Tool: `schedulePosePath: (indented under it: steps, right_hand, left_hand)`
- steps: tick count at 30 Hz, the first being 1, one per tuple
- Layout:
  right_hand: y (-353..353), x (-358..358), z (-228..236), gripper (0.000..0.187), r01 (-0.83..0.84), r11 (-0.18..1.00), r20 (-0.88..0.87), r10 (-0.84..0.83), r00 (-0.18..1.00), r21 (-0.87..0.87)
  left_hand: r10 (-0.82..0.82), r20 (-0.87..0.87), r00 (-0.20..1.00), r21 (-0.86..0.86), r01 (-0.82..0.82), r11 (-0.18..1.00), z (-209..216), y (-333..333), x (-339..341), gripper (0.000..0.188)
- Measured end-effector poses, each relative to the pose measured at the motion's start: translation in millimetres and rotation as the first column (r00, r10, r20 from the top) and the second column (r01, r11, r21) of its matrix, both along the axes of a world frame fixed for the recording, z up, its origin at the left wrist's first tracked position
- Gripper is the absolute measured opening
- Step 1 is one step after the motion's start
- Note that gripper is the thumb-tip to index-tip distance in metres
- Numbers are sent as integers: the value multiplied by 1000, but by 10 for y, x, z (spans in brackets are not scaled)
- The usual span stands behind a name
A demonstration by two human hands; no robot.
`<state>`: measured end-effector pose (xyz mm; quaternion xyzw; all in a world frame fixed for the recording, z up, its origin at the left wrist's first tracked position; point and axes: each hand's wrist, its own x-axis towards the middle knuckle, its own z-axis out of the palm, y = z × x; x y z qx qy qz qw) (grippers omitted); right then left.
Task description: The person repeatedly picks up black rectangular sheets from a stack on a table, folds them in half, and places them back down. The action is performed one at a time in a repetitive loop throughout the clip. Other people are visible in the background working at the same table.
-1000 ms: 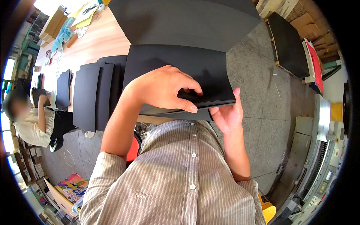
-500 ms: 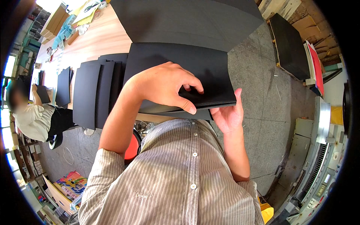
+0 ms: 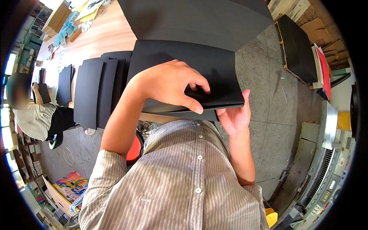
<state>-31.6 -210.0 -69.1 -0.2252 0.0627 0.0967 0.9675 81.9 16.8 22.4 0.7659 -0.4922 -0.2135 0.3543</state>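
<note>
A stack of black card sheets (image 3: pixel 180 51) lies in front of me, its near edge level with my waist. My left hand (image 3: pixel 168 84) rests over the stack with bent fingers apart, the thumb at the near edge and the index finger on top; its other fingers are partly hidden. At the near right corner, my right hand (image 3: pixel 235 117) holds the stack, palm up, with its thumb rising beside the edge and its fingers hidden underneath. More black sheets (image 3: pixel 88 92) lie overlapping to the left.
A large dark sheet (image 3: pixel 195 19) spreads beyond the stack. The wooden table (image 3: pixel 111 34) carries scissors and paper at far left. Another person (image 3: pixel 32 120) works at the left with a black sheet. A red round seat (image 3: pixel 134 151) is below. Right stand a black slab (image 3: pixel 295 48) and a machine (image 3: pixel 326 180).
Both hands keep nearly the same pose on the stack. The view has shifted slightly. The person at the left has moved a little.
</note>
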Motion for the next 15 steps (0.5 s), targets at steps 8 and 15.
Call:
schedulePosePath:
  steps: [8,15]
  right_hand:
    - [23,1,30,67,-10,1000,18,10,1000,10]
    - [1,-1,-4,66,-12,1000,19,12,1000,13]
  left_hand:
    - [7,-10,1000,2,-7,1000,23,4,-2,53]
    - [10,10,1000,-9,-10,1000,-30,6,-12,54]
